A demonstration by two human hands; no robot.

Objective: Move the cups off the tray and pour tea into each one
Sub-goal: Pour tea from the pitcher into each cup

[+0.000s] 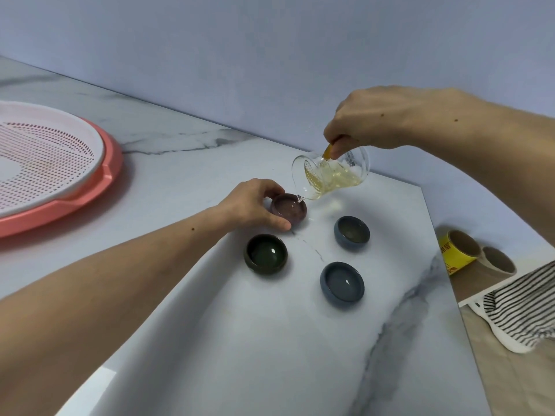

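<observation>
The tray (111, 172) at the far left holds no cups that can be seen, only its white perforated insert, so the first half of the job looks done. All four cups stand on the marble counter (270, 340), well apart from the tray. Three of them, the dark green cup (265, 254), the near blue cup (342, 281) and the far blue cup (352, 232), show a glossy liquid surface and appear already filled (a judgement from the sheen alone). The brown cup (288, 209) looks like the last one, and it is being filled now.

The left hand (253, 205) reaches in from the lower left, its thumb and fingers curled around that cup's left side, steadying it on the counter. To the right, the right hand (387, 118) comes down from above, fingers pinched closed on the amber handle of the glass teapot (330, 175) — tipped steeply, spout just at the brown cup's far rim, pale tea pooled toward the spout.
</observation>
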